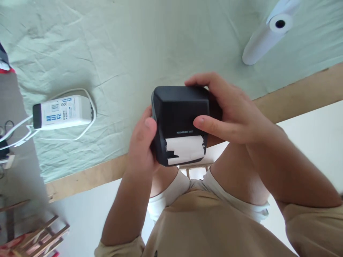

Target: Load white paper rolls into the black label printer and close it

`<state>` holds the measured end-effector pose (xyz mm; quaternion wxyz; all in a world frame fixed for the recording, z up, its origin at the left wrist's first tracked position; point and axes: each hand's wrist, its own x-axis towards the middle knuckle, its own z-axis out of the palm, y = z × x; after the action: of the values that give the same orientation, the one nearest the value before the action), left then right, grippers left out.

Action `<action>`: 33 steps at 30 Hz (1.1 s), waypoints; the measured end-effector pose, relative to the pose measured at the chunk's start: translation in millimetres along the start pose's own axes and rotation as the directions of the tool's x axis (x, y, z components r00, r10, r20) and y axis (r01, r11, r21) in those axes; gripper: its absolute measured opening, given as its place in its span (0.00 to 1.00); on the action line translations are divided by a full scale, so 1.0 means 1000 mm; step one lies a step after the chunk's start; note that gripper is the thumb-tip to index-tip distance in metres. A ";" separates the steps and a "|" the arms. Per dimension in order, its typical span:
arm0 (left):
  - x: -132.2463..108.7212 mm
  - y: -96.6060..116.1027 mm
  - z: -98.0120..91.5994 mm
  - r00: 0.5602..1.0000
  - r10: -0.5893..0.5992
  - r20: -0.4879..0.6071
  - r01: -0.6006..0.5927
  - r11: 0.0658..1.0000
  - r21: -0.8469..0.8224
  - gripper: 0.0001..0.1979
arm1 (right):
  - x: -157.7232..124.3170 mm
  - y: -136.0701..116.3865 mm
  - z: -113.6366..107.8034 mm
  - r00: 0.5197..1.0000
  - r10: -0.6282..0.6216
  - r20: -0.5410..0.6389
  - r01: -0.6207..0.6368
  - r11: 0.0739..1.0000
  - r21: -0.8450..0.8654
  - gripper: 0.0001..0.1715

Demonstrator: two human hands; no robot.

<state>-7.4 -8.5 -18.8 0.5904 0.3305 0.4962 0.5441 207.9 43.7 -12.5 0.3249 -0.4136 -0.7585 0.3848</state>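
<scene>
A black label printer (178, 116) marked NIIMBOT is held up in front of me, over the front edge of the table. Torn white paper (184, 147) covers its lower face. My left hand (143, 137) grips the printer's left side, thumb along its edge. From the right, my right hand (227, 110) clasps it, with the thumb on the front face and the fingers at the top and far side. The fingers behind the printer are mostly hidden.
A pale green cloth (128, 46) covers the table, whose bare wooden edge (91, 175) shows in front. At left lies a white power bank or charger (64, 112) with a white cable around it. A white paper roll (261, 44) is at upper right. Wooden slats (50, 235) are at lower left.
</scene>
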 end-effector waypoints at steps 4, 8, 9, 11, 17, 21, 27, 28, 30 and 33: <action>0.002 -0.007 0.002 0.984 -0.048 -0.173 0.042 0.998 -0.039 0.13 | 0.000 0.003 0.001 1.000 -0.011 0.013 0.010 0.998 0.066 0.33; 0.007 -0.007 0.007 0.990 0.014 -0.142 -0.026 0.996 -0.084 0.16 | 0.000 0.008 0.002 0.997 -0.071 -0.029 0.073 0.995 0.064 0.35; 0.008 -0.006 0.009 0.990 0.044 -0.131 -0.057 0.994 -0.096 0.18 | 0.000 0.009 0.003 0.994 -0.094 -0.052 0.097 0.994 0.047 0.36; 0.009 -0.003 0.011 0.996 0.044 -0.082 -0.054 0.991 -0.122 0.18 | -0.001 0.011 0.003 0.987 -0.140 -0.083 0.142 0.990 0.014 0.38; 0.009 0.000 0.017 0.998 0.066 -0.008 -0.066 0.986 -0.154 0.16 | -0.011 0.013 0.003 0.979 -0.127 -0.162 0.133 0.991 0.030 0.41; 0.009 -0.002 0.023 0.998 0.062 0.001 -0.061 0.978 -0.199 0.13 | -0.015 0.001 0.004 0.959 -0.092 -0.270 0.127 0.985 0.116 0.30; 0.007 0.000 0.026 0.995 0.032 0.091 -0.016 0.984 -0.175 0.14 | -0.002 -0.024 0.002 0.826 -0.125 -0.549 0.213 0.972 0.100 0.13; 0.006 0.000 0.025 0.996 0.039 0.083 -0.026 0.988 -0.155 0.12 | 0.001 -0.026 0.002 0.815 -0.138 -0.563 0.205 0.977 0.057 0.13; 0.006 0.001 0.023 0.997 0.029 0.077 -0.020 0.992 -0.123 0.11 | 0.005 -0.031 0.003 0.824 -0.194 -0.532 0.162 0.981 -0.107 0.09; 0.005 0.002 0.021 0.996 0.003 0.089 0.007 0.994 -0.113 0.12 | 0.009 -0.042 0.000 0.916 -0.287 -0.282 0.111 0.853 -0.509 0.04</action>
<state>11.0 -0.5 -11.6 0.6302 0.3198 0.4379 0.5557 187.8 36.2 24.5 0.3788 -0.4606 -0.7999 0.0678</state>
